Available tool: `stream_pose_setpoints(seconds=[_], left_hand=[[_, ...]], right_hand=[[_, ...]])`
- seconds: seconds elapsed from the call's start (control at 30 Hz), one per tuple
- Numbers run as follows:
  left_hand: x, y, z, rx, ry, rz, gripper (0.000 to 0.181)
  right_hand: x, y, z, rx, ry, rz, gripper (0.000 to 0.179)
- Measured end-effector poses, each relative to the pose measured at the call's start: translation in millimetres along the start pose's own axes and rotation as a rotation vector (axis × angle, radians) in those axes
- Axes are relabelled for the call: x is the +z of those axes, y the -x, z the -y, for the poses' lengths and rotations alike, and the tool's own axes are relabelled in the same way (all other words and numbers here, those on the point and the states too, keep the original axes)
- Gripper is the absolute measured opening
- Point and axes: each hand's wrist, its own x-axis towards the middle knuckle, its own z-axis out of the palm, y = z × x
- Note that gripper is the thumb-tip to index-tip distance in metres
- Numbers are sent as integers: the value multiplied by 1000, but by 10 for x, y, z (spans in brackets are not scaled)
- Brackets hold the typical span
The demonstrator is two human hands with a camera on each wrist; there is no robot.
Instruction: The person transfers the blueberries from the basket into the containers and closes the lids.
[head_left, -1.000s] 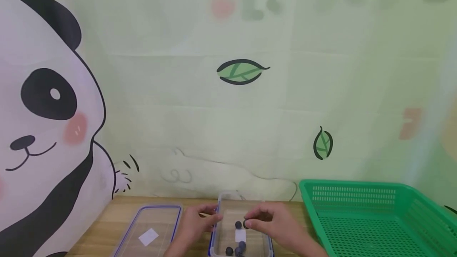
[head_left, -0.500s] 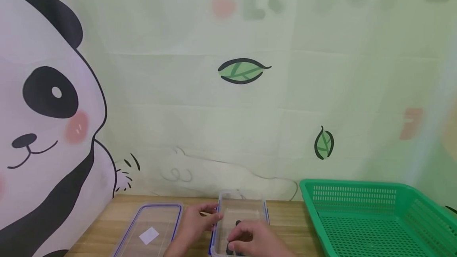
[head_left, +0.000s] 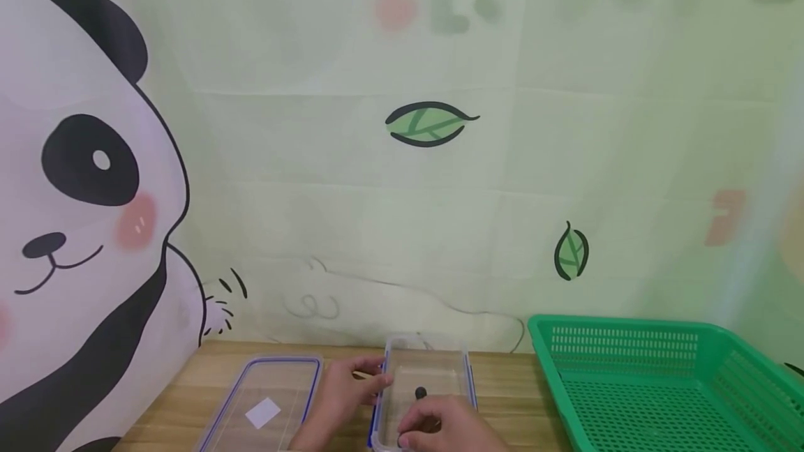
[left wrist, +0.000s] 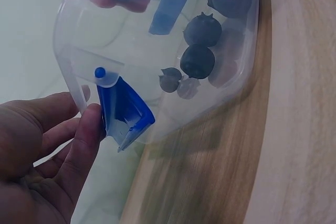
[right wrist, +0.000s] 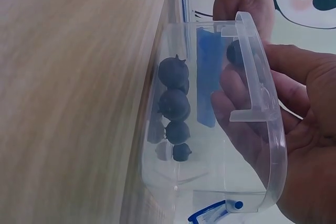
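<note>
A clear plastic box (head_left: 427,361) with blue side clips stands on the table. My left hand (head_left: 342,396) grips its left rim, the fingertips close beside a blue clip (left wrist: 125,114) in the left wrist view. Inside the near part of the box, my right hand (head_left: 449,425) pinches a blueberry (right wrist: 234,52), visible through the clear wall. Several more blueberries (left wrist: 203,31) lie on the box floor in a loose row, differing in size. One dark blueberry (head_left: 421,392) shows just beyond my right fingers in the head view; the others are hidden there behind that hand.
Left of the box, a clear lid (head_left: 279,375) with a blue seal and a white label (head_left: 262,412) lies on the wooden table (head_left: 509,389). A green slotted basket (head_left: 628,396) stands to the right. A panda-printed cloth (head_left: 314,194) hangs behind.
My right hand has moved left and toward me with a blueberry, from the box's right side to its near part. My left hand stays at the rim.
</note>
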Motion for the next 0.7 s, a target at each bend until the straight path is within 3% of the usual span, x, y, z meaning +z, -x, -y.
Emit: stream_pose_setpoints(seconds=[0.27, 0.43, 0.7], left_hand=[[-3, 6, -1, 10, -3, 6, 36], [2, 5, -18, -1, -9, 1, 36], [13, -7, -19, -16, -22, -6, 35]], right_hand=[[-23, -1, 6, 22, -7, 2, 8], [-110, -2, 48, 22, 50, -47, 8], [-337, 165, 248, -116, 165, -188, 7]])
